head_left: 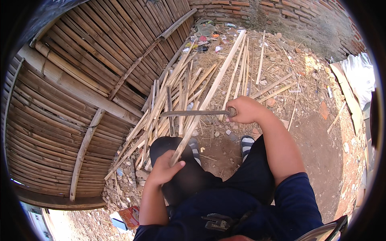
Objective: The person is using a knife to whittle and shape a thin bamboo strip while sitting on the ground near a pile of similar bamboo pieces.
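Note:
My left hand (164, 168) is wrapped around the near end of a long pale wooden strip (219, 80), above my left thigh. The strip slants away from me to the far pile of ground litter. In my right hand (247, 109) is the handle of a machete with a long, narrow, dark blade (197, 113). Its blade points left and lies across the strip in view, a little beyond my knees; whether it touches the wood I cannot tell.
A heap of split strips (161, 112) lies left of my feet, with loose strips (241, 68) beyond. Along the left runs a bamboo slat wall (108, 52). A brick wall (277, 14) closes the far side. White plastic sacking (358, 74) stands at the right.

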A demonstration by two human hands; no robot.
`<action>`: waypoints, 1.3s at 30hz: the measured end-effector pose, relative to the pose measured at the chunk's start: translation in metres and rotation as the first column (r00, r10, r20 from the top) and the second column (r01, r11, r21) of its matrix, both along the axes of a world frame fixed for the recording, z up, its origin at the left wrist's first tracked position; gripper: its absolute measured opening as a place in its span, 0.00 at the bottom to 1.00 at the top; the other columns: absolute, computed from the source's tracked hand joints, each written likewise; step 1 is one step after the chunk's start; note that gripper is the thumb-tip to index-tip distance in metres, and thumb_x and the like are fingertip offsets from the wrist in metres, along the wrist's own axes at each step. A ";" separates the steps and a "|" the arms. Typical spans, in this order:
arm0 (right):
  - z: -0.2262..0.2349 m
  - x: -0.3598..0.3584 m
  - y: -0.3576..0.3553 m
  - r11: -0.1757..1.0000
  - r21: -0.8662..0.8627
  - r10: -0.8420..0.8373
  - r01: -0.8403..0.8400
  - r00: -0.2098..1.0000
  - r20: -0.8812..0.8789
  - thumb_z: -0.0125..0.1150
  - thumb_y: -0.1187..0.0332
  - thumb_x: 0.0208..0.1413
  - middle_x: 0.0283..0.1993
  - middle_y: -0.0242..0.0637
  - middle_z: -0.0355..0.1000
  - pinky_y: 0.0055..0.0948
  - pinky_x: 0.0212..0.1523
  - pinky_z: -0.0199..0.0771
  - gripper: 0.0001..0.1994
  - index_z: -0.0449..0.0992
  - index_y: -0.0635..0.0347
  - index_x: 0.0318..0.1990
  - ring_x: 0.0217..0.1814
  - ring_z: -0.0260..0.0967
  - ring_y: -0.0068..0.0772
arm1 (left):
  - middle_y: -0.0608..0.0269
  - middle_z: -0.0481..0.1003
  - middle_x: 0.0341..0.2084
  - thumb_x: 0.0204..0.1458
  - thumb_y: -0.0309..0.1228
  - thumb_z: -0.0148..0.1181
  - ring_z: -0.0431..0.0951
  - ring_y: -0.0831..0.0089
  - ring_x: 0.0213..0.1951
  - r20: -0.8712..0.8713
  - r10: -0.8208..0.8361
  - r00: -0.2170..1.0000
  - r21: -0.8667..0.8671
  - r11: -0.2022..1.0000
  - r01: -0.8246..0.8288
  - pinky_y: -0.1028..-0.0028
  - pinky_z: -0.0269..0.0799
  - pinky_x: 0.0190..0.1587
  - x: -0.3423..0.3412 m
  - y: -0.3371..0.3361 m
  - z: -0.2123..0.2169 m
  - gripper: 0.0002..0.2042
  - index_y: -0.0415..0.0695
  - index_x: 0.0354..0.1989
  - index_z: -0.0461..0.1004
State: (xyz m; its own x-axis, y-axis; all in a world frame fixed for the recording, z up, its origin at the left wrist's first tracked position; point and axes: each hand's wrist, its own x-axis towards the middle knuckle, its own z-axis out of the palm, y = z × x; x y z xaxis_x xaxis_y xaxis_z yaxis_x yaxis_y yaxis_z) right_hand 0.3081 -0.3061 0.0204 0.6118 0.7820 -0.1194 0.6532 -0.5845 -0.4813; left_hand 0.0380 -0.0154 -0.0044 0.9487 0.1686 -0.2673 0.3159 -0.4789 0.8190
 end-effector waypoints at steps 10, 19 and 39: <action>-0.005 0.015 -0.027 0.965 0.099 -0.242 0.241 0.970 -0.006 0.73 0.54 0.51 0.41 0.56 0.79 0.46 0.51 0.77 0.27 0.79 0.64 0.53 0.48 0.78 0.58 | 0.60 0.78 0.31 0.55 0.39 0.70 0.75 0.72 0.35 0.008 -0.022 1.000 0.021 1.000 0.022 0.69 0.73 0.41 0.003 0.002 -0.005 0.20 0.38 0.48 0.76; 0.003 -0.014 0.013 0.996 -0.016 0.083 -0.083 0.996 -0.019 0.73 0.54 0.50 0.42 0.54 0.79 0.47 0.50 0.76 0.25 0.80 0.62 0.50 0.49 0.77 0.56 | 0.61 0.77 0.30 0.55 0.38 0.70 0.74 0.74 0.35 -0.005 0.000 1.000 -0.024 1.000 0.000 0.70 0.72 0.40 -0.001 0.000 -0.002 0.20 0.37 0.48 0.76; -0.010 -0.011 0.014 0.996 -0.037 0.078 -0.080 0.996 -0.041 0.72 0.54 0.51 0.43 0.55 0.79 0.48 0.51 0.76 0.24 0.80 0.59 0.51 0.49 0.77 0.57 | 0.60 0.78 0.32 0.54 0.38 0.71 0.76 0.73 0.36 0.010 -0.010 1.000 0.029 1.000 0.009 0.69 0.73 0.41 0.001 -0.002 0.001 0.20 0.37 0.48 0.76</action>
State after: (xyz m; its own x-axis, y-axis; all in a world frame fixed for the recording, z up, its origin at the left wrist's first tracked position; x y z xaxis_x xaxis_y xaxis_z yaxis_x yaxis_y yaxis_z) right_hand 0.2973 -0.2920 0.0109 0.5423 0.8221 -0.1733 0.6794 -0.5505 -0.4851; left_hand 0.0391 -0.0173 -0.0039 0.9531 0.1672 -0.2524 0.3026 -0.5052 0.8082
